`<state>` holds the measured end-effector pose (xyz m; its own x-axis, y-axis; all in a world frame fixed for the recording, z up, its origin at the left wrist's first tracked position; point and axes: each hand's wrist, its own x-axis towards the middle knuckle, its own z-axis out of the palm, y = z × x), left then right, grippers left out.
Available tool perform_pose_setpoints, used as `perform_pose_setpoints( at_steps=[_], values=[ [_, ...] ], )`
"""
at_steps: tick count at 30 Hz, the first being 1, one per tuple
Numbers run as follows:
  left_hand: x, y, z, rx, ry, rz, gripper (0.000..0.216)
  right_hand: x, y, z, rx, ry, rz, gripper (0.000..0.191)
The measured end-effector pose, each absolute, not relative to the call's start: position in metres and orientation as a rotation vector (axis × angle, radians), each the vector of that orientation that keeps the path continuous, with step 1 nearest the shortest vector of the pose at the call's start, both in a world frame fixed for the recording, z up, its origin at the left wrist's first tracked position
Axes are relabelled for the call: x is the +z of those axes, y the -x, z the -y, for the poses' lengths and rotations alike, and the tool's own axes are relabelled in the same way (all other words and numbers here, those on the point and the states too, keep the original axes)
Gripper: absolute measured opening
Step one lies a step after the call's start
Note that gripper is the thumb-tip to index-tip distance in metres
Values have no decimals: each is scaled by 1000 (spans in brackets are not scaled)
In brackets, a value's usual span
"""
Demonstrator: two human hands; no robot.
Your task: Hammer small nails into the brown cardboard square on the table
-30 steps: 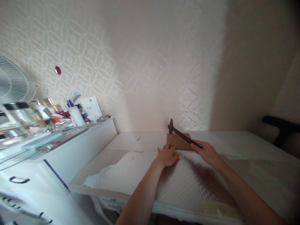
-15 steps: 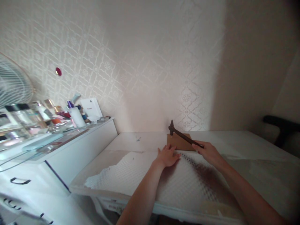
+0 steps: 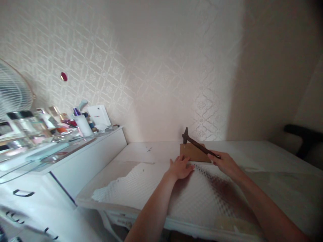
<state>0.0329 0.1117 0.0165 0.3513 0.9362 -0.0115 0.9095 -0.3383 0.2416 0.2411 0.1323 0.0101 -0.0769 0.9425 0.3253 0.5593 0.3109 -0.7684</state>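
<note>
My right hand (image 3: 221, 159) encloses the hammer (image 3: 198, 144), which extends forward-left over the board (image 3: 195, 154). My left hand (image 3: 179, 167) lies spread at the board's near edge, gripping nothing. I judge the hammer rigid, head-heavy: hold the handle (image 3: 203, 148).

The hammer (image 3: 200, 146) in the right hand (image 3: 223, 162) dipped slightly half a second ago; its head has since risen a little over the cardboard piece (image 3: 194, 156) by the left hand's (image 3: 179, 168) fingertips. The right hand has drifted a touch farther from the left hand. Well off to the left of both hands, less of the fan (image 3: 13, 89) shows, while the red oval disc (image 3: 64, 76) has shifted slightly rightward in view.
</note>
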Motion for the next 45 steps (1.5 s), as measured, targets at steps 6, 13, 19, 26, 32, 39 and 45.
perform_pose_setpoints(
  at_steps=[6,13,19,26,32,39,45],
  values=[
    [17,-32,-112,202,-2408,-1646,63,14,-240,-129,599,1327,1767,46],
    [18,-33,-111,173,-2398,-1668,62,17,-238,-126,584,1392,1762,42],
    [18,-33,-112,118,-2417,-1677,64,19,-238,-124,583,1325,1721,46],
    [16,-33,-113,146,-2435,-1679,63,21,-236,-121,605,1358,1725,44],
    [15,-32,-113,148,-2443,-1673,63,17,-237,-125,624,1378,1723,46],
    [15,-32,-114,140,-2447,-1665,64,16,-237,-126,662,1310,1709,47],
    [15,-32,-113,175,-2441,-1661,65,13,-237,-127,711,1404,1701,48]
  ],
)
